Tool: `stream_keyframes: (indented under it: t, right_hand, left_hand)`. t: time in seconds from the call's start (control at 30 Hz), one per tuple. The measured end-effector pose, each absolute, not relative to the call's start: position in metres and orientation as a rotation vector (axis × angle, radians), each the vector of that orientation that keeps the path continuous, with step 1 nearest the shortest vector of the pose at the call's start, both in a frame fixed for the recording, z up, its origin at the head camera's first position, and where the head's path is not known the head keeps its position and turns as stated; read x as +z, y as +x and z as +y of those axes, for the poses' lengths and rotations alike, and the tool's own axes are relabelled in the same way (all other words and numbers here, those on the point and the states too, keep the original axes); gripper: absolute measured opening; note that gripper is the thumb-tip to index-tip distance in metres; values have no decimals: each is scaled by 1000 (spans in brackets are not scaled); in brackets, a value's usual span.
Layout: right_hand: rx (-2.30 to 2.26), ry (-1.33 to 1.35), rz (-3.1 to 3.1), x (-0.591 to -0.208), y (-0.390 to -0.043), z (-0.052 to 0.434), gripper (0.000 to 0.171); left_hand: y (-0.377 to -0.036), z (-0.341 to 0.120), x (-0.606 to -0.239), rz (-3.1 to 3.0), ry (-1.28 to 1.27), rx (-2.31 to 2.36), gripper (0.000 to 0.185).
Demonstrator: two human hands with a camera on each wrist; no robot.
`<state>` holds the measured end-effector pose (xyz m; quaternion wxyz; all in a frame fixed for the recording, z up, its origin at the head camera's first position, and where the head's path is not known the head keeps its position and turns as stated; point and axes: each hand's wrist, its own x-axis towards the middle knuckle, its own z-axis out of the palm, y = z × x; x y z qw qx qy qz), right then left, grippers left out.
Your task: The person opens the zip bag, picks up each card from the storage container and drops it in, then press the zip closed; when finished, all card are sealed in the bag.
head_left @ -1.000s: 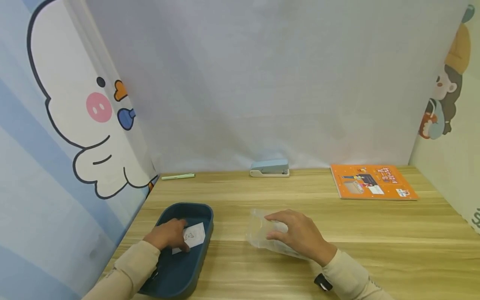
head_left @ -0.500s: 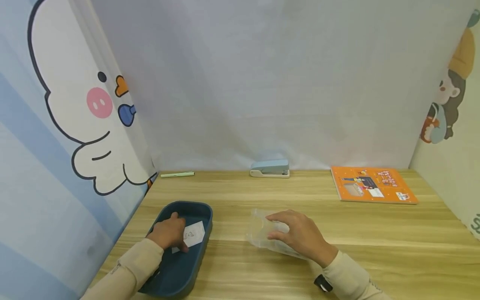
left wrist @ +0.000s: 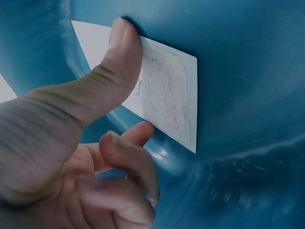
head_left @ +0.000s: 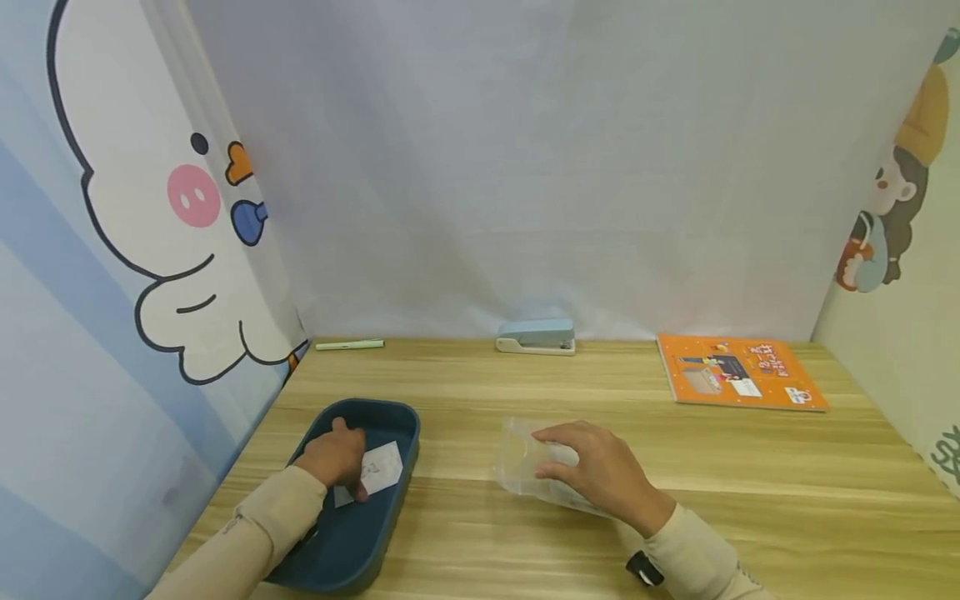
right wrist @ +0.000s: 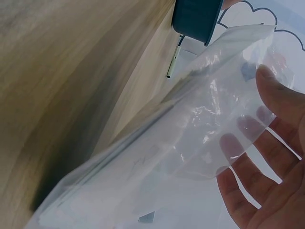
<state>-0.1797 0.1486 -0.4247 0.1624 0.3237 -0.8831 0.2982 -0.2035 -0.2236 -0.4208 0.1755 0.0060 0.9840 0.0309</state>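
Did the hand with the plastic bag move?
No. The right hand rests on the bag at the same spot on the table, just as far from the stapler. Only the camera shifted a little.

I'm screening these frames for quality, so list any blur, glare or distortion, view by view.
Head view: even, soft light, sharp, with slight wide-angle bending at the walls. Left wrist view: the left hand is blurred up close, the white card sharper, a small glint on the blue tray. Right wrist view: the clear plastic bag glares, and the table is soft.
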Motion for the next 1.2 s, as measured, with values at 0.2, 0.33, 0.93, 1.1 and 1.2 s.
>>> stream_keyframes:
  t: [0.2, 0.33, 0.93, 1.1, 1.2]
  right_hand:
    - [841, 919, -2534, -424, -179, 148, 42]
    - [827, 901, -2555, -422, -178, 148, 42]
    - [824, 889, -2569, -422, -177, 145, 42]
    - [831, 885, -2565, -422, -177, 145, 42]
    - [834, 886, -2561, -422, -177, 145, 42]
  left_hand:
    - [-202, -228, -420, 2812, 29, 73, 88]
    - [-200, -228, -417, 2865, 75, 25, 93]
    - [-184, -226, -419, 2960, 134, 201, 86]
    - [-183, -229, -418, 2971, 189, 283, 82]
    - [-184, -229, -415, 2969, 221, 276, 80]
